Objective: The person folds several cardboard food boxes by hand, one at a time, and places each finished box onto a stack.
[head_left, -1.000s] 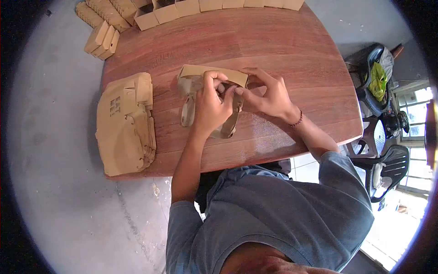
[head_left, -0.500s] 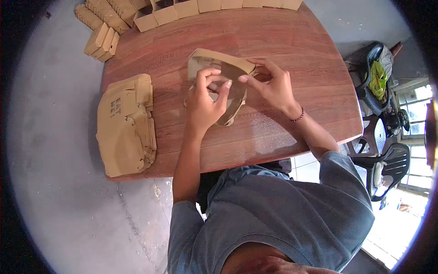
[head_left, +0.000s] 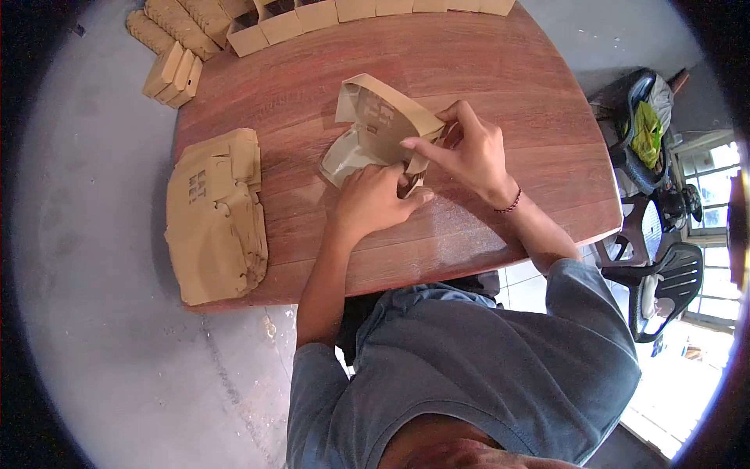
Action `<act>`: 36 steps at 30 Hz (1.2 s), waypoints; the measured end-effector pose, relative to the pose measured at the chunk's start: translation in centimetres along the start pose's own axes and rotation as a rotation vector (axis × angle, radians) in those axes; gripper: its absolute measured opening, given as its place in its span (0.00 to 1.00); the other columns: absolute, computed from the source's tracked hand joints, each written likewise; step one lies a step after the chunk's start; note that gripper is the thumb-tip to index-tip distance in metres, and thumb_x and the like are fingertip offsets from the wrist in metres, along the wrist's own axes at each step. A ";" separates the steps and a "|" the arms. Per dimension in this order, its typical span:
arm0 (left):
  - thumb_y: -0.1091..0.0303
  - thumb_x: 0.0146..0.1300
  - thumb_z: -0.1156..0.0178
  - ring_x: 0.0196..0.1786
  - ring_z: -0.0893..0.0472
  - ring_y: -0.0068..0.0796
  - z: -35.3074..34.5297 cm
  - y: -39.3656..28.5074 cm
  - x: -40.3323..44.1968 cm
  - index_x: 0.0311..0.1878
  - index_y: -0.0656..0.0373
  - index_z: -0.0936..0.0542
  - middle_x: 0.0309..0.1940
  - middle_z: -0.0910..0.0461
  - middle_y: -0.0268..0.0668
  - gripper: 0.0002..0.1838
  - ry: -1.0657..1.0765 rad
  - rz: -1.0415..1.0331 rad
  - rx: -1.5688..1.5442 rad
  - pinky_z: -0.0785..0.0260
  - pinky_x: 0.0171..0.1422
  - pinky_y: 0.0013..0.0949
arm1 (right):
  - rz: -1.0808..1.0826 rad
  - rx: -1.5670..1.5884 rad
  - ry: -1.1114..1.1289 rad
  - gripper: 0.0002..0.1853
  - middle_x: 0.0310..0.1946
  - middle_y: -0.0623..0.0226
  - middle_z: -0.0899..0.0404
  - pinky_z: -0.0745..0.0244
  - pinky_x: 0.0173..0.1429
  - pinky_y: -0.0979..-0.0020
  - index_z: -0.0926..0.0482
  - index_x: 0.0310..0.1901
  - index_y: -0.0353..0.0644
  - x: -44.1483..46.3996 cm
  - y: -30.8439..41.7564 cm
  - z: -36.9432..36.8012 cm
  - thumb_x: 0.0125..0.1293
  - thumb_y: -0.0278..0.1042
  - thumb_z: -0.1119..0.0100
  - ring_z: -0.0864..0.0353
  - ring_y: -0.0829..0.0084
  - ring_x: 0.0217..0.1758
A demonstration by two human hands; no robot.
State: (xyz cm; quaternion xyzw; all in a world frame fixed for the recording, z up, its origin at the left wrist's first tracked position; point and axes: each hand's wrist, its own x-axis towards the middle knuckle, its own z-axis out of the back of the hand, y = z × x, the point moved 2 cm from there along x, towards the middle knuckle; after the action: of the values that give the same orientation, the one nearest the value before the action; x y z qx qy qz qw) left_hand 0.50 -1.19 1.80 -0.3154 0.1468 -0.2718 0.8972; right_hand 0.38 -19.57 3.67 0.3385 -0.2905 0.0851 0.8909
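Note:
A partly folded brown cardboard box (head_left: 391, 105) is held above the middle of the wooden table, its lid raised and dark print on one panel. My left hand (head_left: 377, 197) grips the near wall of the box, thumb on the outside and fingers curled over the edge. My right hand (head_left: 473, 160) pinches the right corner of the box between thumb and fingers; a dark braided bracelet circles that wrist. The box's pale lower part lies beneath the raised lid. The fingertips of my left hand are partly hidden by the cardboard.
Left on the wooden table (head_left: 531, 102) lies a stack of flat cardboard blanks (head_left: 215, 227) with printed lettering. Open boxes (head_left: 316, 14) line the far edge. More folded boxes (head_left: 176, 74) stand at the far left corner. Plastic chairs (head_left: 676, 285) are to the right.
My left hand has moved down and right from inside the box onto its near wall. The box has tilted, with its lid raised further. My right hand stays at the right corner.

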 end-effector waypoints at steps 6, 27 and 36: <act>0.42 0.55 0.30 0.40 0.15 0.54 -0.7 -0.9 0.3 0.35 0.60 0.14 0.29 0.15 0.50 0.26 -0.030 0.077 0.246 0.25 0.47 0.52 | 0.237 -0.118 -0.040 0.29 0.19 0.68 0.19 0.22 0.24 0.76 0.24 0.31 0.40 -0.5 1.2 -0.2 0.47 0.55 0.17 0.18 0.79 0.20; 0.62 0.58 0.36 0.42 0.16 0.57 -2.1 0.3 1.2 0.38 0.62 0.14 0.33 0.17 0.56 0.13 -0.104 0.113 0.213 0.25 0.51 0.54 | 0.246 -0.152 -0.009 0.29 0.19 0.70 0.19 0.24 0.23 0.76 0.24 0.33 0.42 -0.4 0.6 0.2 0.47 0.57 0.18 0.18 0.79 0.19; 0.64 0.58 0.38 0.39 0.15 0.57 -2.5 1.5 1.2 0.37 0.63 0.15 0.33 0.16 0.56 0.12 -0.133 0.013 0.240 0.25 0.46 0.55 | 0.222 -0.113 0.002 0.33 0.15 0.69 0.22 0.26 0.19 0.67 0.24 0.34 0.43 -0.5 0.2 -0.3 0.50 0.69 0.26 0.18 0.67 0.17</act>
State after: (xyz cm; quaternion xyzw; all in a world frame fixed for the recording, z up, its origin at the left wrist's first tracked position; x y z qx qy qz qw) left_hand 0.98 -2.09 -1.18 -0.2224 0.0554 -0.2602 0.9379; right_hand 0.05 -19.20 3.39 0.2535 -0.3298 0.1670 0.8939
